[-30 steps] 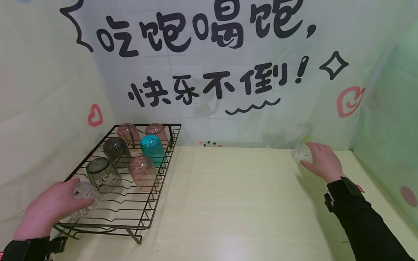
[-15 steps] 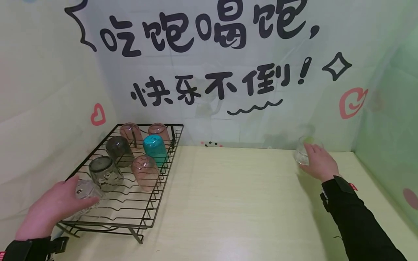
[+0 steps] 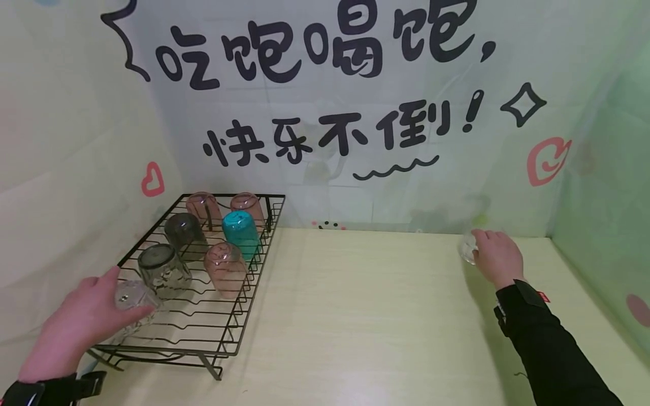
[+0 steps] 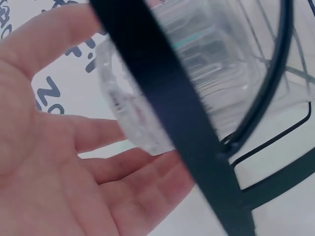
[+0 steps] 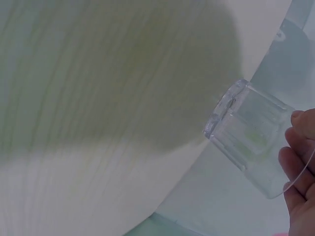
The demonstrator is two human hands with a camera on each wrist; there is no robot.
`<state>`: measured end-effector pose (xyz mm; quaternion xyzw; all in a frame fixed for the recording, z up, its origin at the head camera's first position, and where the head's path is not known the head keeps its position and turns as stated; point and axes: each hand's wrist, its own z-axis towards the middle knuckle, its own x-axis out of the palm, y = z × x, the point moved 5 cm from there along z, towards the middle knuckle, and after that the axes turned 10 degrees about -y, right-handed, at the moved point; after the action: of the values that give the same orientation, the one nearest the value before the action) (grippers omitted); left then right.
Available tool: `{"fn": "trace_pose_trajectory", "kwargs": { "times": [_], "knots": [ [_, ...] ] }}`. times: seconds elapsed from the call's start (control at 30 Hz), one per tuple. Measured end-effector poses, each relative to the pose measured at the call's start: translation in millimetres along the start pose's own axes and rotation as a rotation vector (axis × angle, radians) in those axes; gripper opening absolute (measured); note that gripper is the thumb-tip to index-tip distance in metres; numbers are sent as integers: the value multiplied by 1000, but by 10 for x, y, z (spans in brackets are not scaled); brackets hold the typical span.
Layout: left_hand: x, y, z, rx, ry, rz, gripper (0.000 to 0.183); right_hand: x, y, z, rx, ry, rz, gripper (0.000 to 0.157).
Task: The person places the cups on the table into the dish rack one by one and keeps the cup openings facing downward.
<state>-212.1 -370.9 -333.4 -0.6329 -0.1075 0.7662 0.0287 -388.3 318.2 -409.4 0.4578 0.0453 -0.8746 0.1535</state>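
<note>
A clear glass (image 3: 137, 299) rests at the near left of a black wire rack (image 3: 228, 338). My left hand (image 3: 83, 318) is spread beside it, thumb and fingers held apart on either side. In the left wrist view, the fingers (image 4: 138, 182) lie loosely near the thick base of that glass (image 4: 211, 64); the rack's dark bar hides part of it. At the far right of the table, my right hand (image 3: 497, 258) holds another clear glass (image 3: 466, 248). The right wrist view shows thumb and fingers pinching this glass (image 5: 251, 137) at its rim end, base toward the table.
Several other glasses stand upside down on the rack, among them a blue one (image 3: 241, 234), a pink one (image 3: 225, 269) and dark grey ones such as the nearer glass (image 3: 162, 268). A lettered cloth backdrop (image 3: 325, 186) rises behind the pale table (image 3: 355, 316).
My right hand has moved slightly left and nearer with its glass, which now appears lower. My left fingers have spread a little wider beside the glass on the rack.
</note>
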Motion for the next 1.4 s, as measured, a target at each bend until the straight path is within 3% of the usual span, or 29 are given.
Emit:
{"fn": "trace_pose_trajectory", "kwargs": {
  "times": [0.27, 0.5, 0.8, 0.93, 1.1, 1.4],
  "knots": [
    [-167, -163, -93, -27, -180, -28, 113, -3, -11, -29, 31, -26, 6, 29],
    [-228, -340, -109, -14, -225, -26, 118, -7, -5, -57, 34, -8, 9, 22],
    [-328, -664, -162, 52, -292, -43, 110, -43, 18, -98, 24, -18, 22, 18],
    [-355, -830, -151, 83, -310, -68, 108, -61, 27, -134, 30, -19, 39, 20],
    [-330, -984, -137, 104, -285, -90, 105, -82, 84, -175, 43, -3, 81, 22],
    [-286, -1207, -109, 166, -254, -78, 98, -219, 278, -214, -6, -74, 145, 20]
  ]
}}
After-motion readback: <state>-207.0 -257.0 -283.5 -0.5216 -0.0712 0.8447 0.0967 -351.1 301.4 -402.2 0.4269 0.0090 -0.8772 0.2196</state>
